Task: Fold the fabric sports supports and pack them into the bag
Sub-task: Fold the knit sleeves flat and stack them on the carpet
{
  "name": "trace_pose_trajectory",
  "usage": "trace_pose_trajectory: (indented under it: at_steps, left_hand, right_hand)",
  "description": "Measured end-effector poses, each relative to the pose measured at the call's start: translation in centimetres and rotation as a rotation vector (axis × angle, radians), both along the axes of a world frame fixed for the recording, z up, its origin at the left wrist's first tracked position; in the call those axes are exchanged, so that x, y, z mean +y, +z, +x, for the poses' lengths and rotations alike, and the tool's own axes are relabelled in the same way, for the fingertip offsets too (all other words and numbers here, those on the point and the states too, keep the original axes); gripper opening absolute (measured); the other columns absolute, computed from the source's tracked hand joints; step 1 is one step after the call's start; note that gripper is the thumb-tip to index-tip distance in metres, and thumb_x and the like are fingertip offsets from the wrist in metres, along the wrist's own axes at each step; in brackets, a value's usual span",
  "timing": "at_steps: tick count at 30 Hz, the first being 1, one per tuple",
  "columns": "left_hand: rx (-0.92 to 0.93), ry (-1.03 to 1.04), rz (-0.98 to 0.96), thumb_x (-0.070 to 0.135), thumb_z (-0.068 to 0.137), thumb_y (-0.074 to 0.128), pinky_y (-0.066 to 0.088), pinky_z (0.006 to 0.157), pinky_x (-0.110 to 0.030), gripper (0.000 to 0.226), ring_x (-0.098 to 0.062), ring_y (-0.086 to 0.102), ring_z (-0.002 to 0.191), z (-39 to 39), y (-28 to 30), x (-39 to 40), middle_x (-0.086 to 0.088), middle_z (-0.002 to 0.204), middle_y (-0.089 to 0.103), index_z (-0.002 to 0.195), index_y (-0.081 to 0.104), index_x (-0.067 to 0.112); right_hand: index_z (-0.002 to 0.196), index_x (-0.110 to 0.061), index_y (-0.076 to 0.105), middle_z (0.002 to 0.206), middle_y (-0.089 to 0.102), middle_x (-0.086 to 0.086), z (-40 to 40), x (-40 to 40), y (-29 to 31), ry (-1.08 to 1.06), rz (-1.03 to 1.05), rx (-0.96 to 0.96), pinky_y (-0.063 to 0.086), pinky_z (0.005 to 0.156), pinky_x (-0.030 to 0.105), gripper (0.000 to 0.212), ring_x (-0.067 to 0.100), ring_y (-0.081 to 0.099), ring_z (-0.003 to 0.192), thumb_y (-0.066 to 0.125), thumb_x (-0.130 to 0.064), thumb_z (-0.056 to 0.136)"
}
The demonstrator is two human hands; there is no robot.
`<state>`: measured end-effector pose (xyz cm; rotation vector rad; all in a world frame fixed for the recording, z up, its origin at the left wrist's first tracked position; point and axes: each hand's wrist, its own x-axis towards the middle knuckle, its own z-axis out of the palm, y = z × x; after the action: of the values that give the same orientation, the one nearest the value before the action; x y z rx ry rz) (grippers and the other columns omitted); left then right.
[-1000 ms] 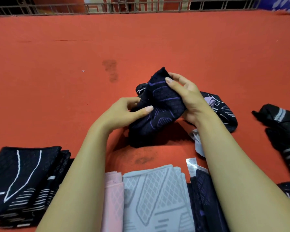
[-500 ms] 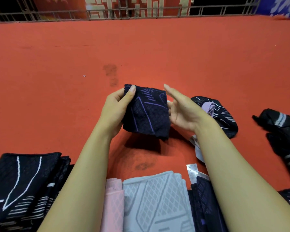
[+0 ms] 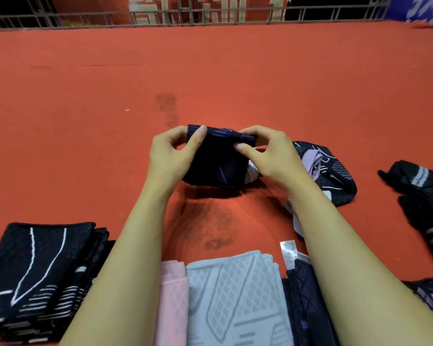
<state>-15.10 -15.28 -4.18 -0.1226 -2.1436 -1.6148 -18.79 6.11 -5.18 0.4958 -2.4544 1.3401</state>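
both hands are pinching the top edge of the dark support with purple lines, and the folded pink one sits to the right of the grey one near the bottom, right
Not quite. The head view shows the left hand and right hand pinching the top edge of the dark support, but the folded pink one lies to the left of the grey one, not the right.

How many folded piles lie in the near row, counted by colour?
Black pile with white lines: 1
Pink pile: 1
Light grey pile: 1
Dark navy pile: 1
Total: 4
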Motion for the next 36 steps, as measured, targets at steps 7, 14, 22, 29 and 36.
trace_pose_trajectory:
  at_steps: [7,14,22,29,36]
  left_hand:
    - [0.019,-0.213,-0.127,0.024,0.101,0.070,0.054,0.090,-0.026,0.012,-0.009,0.070,0.100,0.5,0.4,0.2,0.003,0.104,0.078,0.109,0.075,0.018]
    - [-0.173,-0.204,0.067,0.030,0.099,0.073,0.057,0.082,-0.027,0.029,-0.006,0.070,0.093,0.4,0.0,0.4,0.001,0.107,0.075,0.125,0.064,0.021]
    - [-0.355,-0.320,0.162,0.026,0.107,0.060,0.064,0.080,-0.035,0.021,-0.022,0.075,0.094,-0.3,-0.8,-0.2,-0.006,0.108,0.075,0.111,0.072,0.010]
    - [-0.202,-0.251,0.010,0.022,0.107,0.059,0.061,0.075,-0.027,0.020,-0.006,0.069,0.097,-0.3,-1.1,0.0,-0.004,0.110,0.075,0.118,0.075,0.018]
    - [-0.244,-0.294,-0.058,0.024,0.106,0.062,0.064,0.078,-0.033,0.021,-0.015,0.074,0.101,-0.2,-1.3,0.2,-0.006,0.113,0.077,0.119,0.075,0.014]
  right_hand:
    - [0.107,-0.032,0.070,0.114,0.069,-0.006,0.7,0.2,0.9,0.156,0.054,-0.073,0.051,0.099,0.025,0.021,0.005,0.066,0.109,0.079,-0.038,0.090]
    - [0.111,-0.022,0.074,0.101,0.077,-0.002,0.7,-0.4,-0.4,0.223,-0.130,-0.147,0.054,0.083,0.034,0.018,0.003,0.067,0.088,0.068,-0.035,0.100]
    - [0.125,-0.021,0.068,0.117,0.075,-0.002,-0.4,0.6,-0.8,0.200,-0.303,-0.204,0.056,0.099,0.041,0.026,0.015,0.071,0.109,0.066,-0.025,0.100]
    - [0.112,-0.027,0.072,0.109,0.077,-0.003,0.2,0.2,-0.9,0.258,-0.301,-0.330,0.057,0.096,0.042,0.033,0.017,0.072,0.105,0.059,-0.009,0.088]
    - [0.113,-0.032,0.074,0.114,0.075,0.006,0.1,-0.2,-0.7,0.249,-0.344,-0.376,0.052,0.103,0.054,0.051,0.025,0.068,0.109,0.053,-0.013,0.070]
